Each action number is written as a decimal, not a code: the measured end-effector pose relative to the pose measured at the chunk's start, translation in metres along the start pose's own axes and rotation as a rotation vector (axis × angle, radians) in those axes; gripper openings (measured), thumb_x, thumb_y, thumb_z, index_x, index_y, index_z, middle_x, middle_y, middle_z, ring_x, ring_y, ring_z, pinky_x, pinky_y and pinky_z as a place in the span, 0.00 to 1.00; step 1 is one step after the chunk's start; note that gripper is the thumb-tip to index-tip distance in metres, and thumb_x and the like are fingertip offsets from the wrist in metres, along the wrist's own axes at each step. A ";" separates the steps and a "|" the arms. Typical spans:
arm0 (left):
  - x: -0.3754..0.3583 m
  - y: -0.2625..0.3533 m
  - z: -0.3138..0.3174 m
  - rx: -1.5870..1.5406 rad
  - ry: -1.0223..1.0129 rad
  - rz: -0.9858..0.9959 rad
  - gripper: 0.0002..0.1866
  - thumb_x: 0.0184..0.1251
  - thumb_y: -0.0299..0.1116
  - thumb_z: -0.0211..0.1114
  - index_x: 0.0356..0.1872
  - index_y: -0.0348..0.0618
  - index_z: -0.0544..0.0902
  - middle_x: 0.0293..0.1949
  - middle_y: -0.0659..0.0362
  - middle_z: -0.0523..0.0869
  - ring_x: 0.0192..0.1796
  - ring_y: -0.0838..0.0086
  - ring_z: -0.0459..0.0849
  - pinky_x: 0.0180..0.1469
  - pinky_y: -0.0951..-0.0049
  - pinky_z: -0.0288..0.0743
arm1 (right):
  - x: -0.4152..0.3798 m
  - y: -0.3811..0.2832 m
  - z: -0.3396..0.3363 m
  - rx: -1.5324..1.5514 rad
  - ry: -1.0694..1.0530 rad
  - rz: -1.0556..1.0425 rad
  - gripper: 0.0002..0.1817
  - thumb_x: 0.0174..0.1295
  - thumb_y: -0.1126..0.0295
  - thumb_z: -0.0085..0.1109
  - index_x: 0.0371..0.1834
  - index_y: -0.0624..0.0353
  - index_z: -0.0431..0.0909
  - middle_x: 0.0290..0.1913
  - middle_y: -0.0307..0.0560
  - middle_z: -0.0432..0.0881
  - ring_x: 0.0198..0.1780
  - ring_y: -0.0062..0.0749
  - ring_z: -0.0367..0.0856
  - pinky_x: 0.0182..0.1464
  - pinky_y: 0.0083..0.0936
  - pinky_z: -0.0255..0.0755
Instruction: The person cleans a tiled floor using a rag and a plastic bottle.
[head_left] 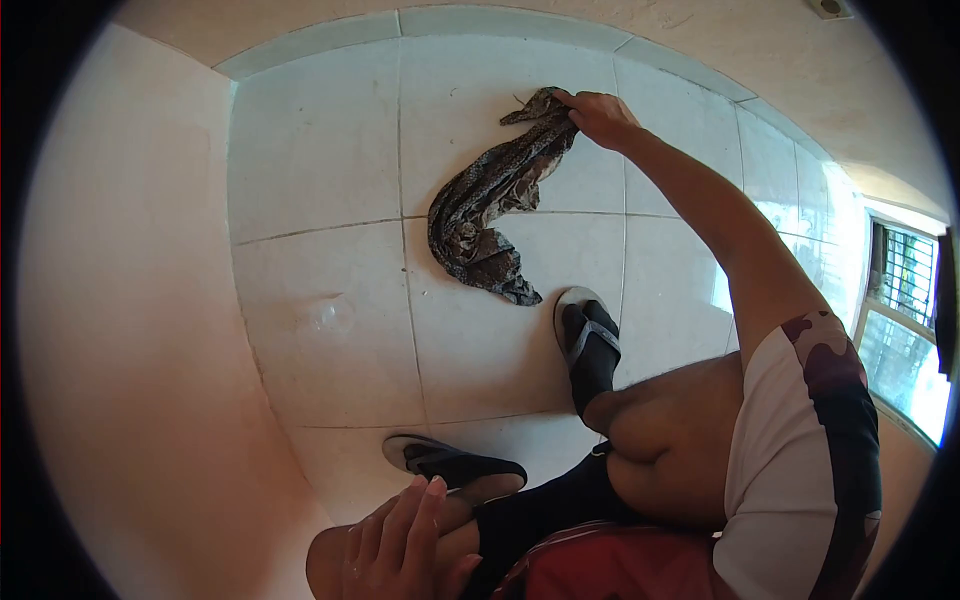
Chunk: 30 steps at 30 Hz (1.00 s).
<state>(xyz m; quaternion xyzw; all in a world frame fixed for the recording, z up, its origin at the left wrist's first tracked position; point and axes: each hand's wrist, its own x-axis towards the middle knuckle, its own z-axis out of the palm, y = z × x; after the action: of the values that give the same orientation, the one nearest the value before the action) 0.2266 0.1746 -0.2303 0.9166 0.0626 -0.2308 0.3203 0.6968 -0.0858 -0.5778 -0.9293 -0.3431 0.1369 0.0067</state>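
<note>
A dark, patterned, crumpled cloth rag (470, 215) lies stretched in a curve over the white floor tiles. My right hand (602, 118) pinches its upper end close to the floor, with the arm reaching far forward. The rag's lower end trails near my sandalled right foot (590, 345). At the bottom of the view, my left hand (395, 545) is by my bent left knee, holding nothing, its fingers stretched out and slightly apart. Part of that hand is cut off by the frame edge.
Tiled floor (320, 150) meets walls at the left and far side, with a tile skirting (500, 22) along the far wall. A faint clear, shiny patch or object (332, 315) is on the floor at left. My left sandal (405, 450) stands nearby. A window (905, 290) is at right.
</note>
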 end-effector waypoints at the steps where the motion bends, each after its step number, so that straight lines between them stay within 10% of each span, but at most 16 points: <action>1: 0.001 0.000 0.000 0.000 0.001 0.018 0.33 0.76 0.47 0.62 0.76 0.40 0.71 0.67 0.46 0.81 0.65 0.48 0.81 0.65 0.53 0.75 | -0.007 0.001 -0.001 -0.007 -0.057 0.029 0.29 0.73 0.64 0.51 0.78 0.38 0.70 0.50 0.53 0.86 0.54 0.52 0.85 0.60 0.47 0.78; 30: -0.016 0.008 0.008 0.116 -0.012 -0.032 0.34 0.75 0.50 0.61 0.76 0.43 0.71 0.67 0.49 0.82 0.65 0.51 0.83 0.63 0.56 0.78 | 0.001 0.018 -0.008 -0.146 -0.104 -0.071 0.33 0.72 0.67 0.49 0.81 0.37 0.65 0.46 0.51 0.84 0.50 0.49 0.85 0.56 0.44 0.80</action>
<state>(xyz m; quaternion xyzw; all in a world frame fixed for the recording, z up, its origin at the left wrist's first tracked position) 0.2116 0.1638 -0.2243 0.9311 0.0618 -0.2445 0.2634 0.7114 -0.0984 -0.5727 -0.9061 -0.3849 0.1596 -0.0739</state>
